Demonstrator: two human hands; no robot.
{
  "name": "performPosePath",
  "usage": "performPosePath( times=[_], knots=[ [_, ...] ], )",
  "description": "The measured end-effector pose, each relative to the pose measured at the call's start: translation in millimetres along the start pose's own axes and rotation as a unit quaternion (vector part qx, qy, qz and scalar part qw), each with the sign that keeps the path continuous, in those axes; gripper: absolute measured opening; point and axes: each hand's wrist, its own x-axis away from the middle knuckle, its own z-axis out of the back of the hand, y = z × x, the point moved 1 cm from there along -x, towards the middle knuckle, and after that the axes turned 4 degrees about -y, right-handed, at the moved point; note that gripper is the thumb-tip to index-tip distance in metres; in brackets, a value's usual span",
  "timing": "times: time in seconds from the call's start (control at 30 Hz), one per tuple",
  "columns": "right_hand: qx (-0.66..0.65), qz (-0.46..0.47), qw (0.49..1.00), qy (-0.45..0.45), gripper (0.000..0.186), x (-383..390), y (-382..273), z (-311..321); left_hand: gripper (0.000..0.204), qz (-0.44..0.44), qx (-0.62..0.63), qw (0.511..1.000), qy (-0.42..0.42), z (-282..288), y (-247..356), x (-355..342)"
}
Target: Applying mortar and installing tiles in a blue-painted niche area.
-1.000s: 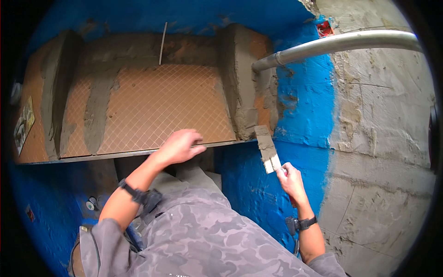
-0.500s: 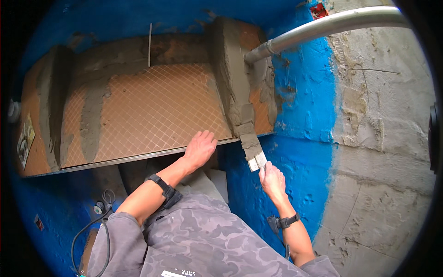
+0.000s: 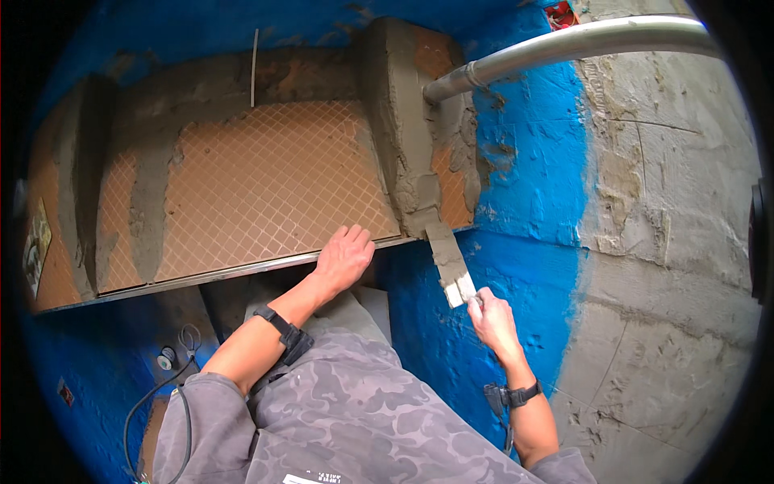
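The right hand grips a mortar-coated trowel; the left hand, fingers narrowly parted, touches the gridded panel.

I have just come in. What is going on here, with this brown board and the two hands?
A person's right hand holds a flat trowel smeared with grey mortar. The blade's far end appears to touch the front end of the right mortar ridge, beside the brown, grid-patterned board. The left hand rests on the board's front edge and holds no tool. Another mortar ridge stands on the left, and a metal pipe runs at the upper right.
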Motion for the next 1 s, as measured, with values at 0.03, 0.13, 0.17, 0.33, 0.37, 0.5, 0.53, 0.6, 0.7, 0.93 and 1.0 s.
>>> performPosePath(
  times=[0.03,0.13,0.17,0.33,0.37,0.5,0.53,0.6,0.7,0.93,1.0],
  knots=[
    [0.001,0.001,1.000,-0.001,0.028,-7,-7,-1,0.008,-0.001,-0.006,1.000,0.003,0,0,0],
    [0.010,0.046,0.998,0.046,0.028,-30,-23,-12,0.008,-0.004,-0.003,1.000,0.004,1,2,-1],
    [0.011,0.045,0.998,0.046,0.028,-32,-25,-16,0.008,-0.003,-0.001,1.000,0.004,1,2,-1],
    [0.090,0.038,0.995,0.007,0.027,-24,-12,-31,0.010,-0.011,0.000,1.000,0.016,-4,0,1],
    [0.092,0.034,0.995,0.000,0.028,-21,-10,-30,0.010,-0.011,0.002,1.000,0.017,-3,0,1],
    [0.105,0.026,0.994,-0.020,0.029,-8,-7,-15,0.010,-0.012,-0.001,1.000,0.013,-3,-1,3],
    [0.106,0.025,0.994,-0.030,0.028,-5,-5,-10,0.010,-0.012,-0.005,1.000,0.014,-4,-2,4],
    [0.091,0.017,0.995,-0.036,0.029,2,1,-1,0.009,-0.012,-0.005,1.000,0.015,-3,-1,3],
    [0.049,-0.009,0.998,-0.042,0.030,9,4,16,0.008,-0.012,-0.010,1.000,0.016,-3,-1,4],
    [0.033,0.024,0.999,0.030,0.028,-25,-1,-14,0.008,-0.017,-0.011,1.000,0.011,-2,1,2],
    [0.052,0.018,0.998,0.021,0.027,-26,7,-27,0.009,-0.015,-0.003,1.000,0.006,-3,1,2]
  ],
)
